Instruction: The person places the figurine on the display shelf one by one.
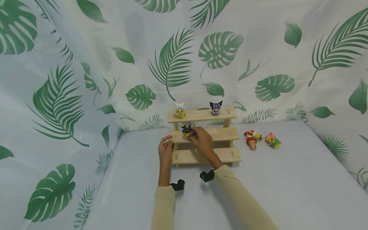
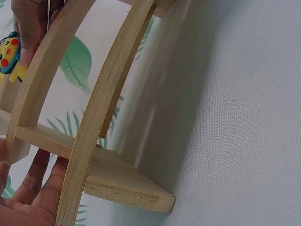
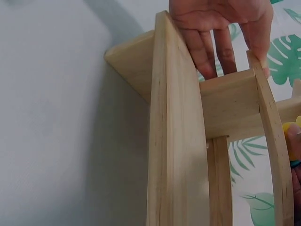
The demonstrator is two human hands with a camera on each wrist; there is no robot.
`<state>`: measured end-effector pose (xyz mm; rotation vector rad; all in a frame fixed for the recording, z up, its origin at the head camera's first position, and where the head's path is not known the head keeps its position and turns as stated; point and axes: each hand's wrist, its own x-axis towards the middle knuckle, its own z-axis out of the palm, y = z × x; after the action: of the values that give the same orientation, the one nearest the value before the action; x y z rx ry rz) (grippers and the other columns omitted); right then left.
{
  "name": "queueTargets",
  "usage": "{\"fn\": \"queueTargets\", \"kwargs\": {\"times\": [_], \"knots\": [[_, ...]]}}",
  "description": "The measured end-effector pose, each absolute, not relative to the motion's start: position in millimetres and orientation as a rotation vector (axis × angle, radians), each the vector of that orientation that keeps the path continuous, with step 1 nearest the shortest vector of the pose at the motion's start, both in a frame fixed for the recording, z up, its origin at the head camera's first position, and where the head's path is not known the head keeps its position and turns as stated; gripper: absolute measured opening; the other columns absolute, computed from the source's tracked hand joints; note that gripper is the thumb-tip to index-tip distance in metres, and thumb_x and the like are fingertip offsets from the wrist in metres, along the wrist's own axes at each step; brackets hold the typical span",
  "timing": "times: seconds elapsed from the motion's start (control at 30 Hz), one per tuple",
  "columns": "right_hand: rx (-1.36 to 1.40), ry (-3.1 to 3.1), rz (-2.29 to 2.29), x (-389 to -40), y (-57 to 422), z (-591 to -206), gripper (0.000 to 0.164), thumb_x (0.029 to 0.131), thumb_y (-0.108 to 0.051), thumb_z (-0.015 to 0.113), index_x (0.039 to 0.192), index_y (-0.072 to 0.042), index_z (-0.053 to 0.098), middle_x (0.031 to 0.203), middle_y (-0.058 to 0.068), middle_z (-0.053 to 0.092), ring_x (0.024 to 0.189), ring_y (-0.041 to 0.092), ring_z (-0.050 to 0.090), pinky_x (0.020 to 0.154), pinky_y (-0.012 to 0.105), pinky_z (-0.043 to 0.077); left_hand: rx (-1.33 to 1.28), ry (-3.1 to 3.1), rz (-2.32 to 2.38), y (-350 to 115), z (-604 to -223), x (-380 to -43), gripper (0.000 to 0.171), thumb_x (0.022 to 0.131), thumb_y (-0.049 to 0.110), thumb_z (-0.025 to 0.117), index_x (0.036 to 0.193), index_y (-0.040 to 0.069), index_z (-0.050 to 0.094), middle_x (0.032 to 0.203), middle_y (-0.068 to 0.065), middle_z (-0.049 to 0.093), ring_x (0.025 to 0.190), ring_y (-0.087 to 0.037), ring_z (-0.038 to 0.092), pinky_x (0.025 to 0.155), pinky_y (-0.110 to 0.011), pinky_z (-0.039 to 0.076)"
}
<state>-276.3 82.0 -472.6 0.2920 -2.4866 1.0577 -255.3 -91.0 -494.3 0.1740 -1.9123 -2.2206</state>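
Observation:
A three-tier wooden display shelf (image 1: 210, 155) stands on the table. At its middle tier, my right hand (image 1: 203, 140) pinches a small yellow-faced figurine (image 1: 187, 131) in a dark, pointed-eared hood, near the left end. The left wrist view shows the figurine's red cheeks and blue trim (image 2: 10, 52) beside the right hand's fingers. My left hand (image 1: 165, 150) grips the left end of the middle tier; in the right wrist view the thumb of the left hand (image 3: 221, 19) lies on the board's end and other fingers reach behind the side support.
On the top tier stand a yellow figurine with a white hood (image 1: 180, 111) and a purple-and-black figurine (image 1: 216, 108). Right of the shelf lie a red-and-yellow figurine (image 1: 253, 134), an ice-cream-cone piece (image 1: 252, 144) and a pink-and-green figurine (image 1: 272, 140). Leaf-printed cloth (image 1: 161, 105) hangs behind.

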Motion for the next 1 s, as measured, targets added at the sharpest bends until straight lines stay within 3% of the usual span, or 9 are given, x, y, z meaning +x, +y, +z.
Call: {"fn": "queueTargets", "kwargs": {"times": [0.07, 0.17, 0.47, 0.57, 0.8, 1.0], "knots": [[0.281, -2.499, 1.057, -275, 79, -475, 0.048, 0.078, -0.024, 0.083, 0.118, -0.004, 0.067, 0.104, 0.010, 0.070, 0.096, 0.028, 0.067, 0.084, 0.045, 0.052, 0.193, -1.929, -2.232, -94, -496, -252, 0.027, 0.100, 0.013, 0.053, 0.123, 0.000, 0.060, 0.094, -0.027, 0.064, 0.081, -0.021, 0.059, 0.070, -0.029, 0.048], [0.282, -2.511, 1.054, -273, 73, -476, 0.048, 0.078, -0.025, 0.082, 0.118, -0.005, 0.067, 0.103, 0.009, 0.071, 0.095, 0.027, 0.067, 0.084, 0.045, 0.052, 0.228, -1.926, -2.207, -95, -505, -252, 0.027, 0.100, 0.018, 0.055, 0.122, 0.005, 0.062, 0.089, -0.015, 0.067, 0.087, -0.021, 0.061, 0.074, -0.033, 0.049], [0.246, -2.519, 1.056, -277, 66, -474, 0.047, 0.078, -0.023, 0.082, 0.120, -0.007, 0.068, 0.105, 0.011, 0.071, 0.096, 0.029, 0.067, 0.082, 0.046, 0.051, 0.208, -1.865, -2.230, -92, -508, -255, 0.023, 0.100, 0.016, 0.055, 0.119, 0.006, 0.063, 0.075, 0.002, 0.063, 0.078, -0.013, 0.059, 0.071, -0.032, 0.046], [0.234, -2.514, 1.053, -277, 64, -473, 0.046, 0.078, -0.023, 0.082, 0.119, -0.007, 0.068, 0.105, 0.011, 0.072, 0.096, 0.030, 0.067, 0.082, 0.047, 0.051, 0.207, -1.868, -2.255, -92, -507, -256, 0.024, 0.100, 0.014, 0.055, 0.120, 0.004, 0.063, 0.074, 0.003, 0.063, 0.076, -0.013, 0.058, 0.071, -0.033, 0.046], [0.207, -2.472, 1.027, -281, 61, -471, 0.046, 0.076, -0.025, 0.083, 0.117, -0.008, 0.070, 0.101, 0.010, 0.074, 0.091, 0.030, 0.067, 0.078, 0.046, 0.050, 0.110, -1.904, -2.262, -93, -487, -248, 0.027, 0.100, 0.008, 0.052, 0.123, -0.004, 0.059, 0.072, 0.002, 0.063, 0.078, -0.028, 0.056, 0.070, -0.036, 0.045], [0.195, -2.468, 1.029, -283, 58, -470, 0.046, 0.076, -0.026, 0.084, 0.117, -0.010, 0.071, 0.098, 0.008, 0.074, 0.089, 0.029, 0.067, 0.078, 0.045, 0.050, 0.091, -1.931, -2.229, -92, -478, -244, 0.027, 0.100, 0.007, 0.050, 0.123, -0.005, 0.058, 0.070, 0.005, 0.062, 0.076, -0.026, 0.054, 0.068, -0.033, 0.045]]}}
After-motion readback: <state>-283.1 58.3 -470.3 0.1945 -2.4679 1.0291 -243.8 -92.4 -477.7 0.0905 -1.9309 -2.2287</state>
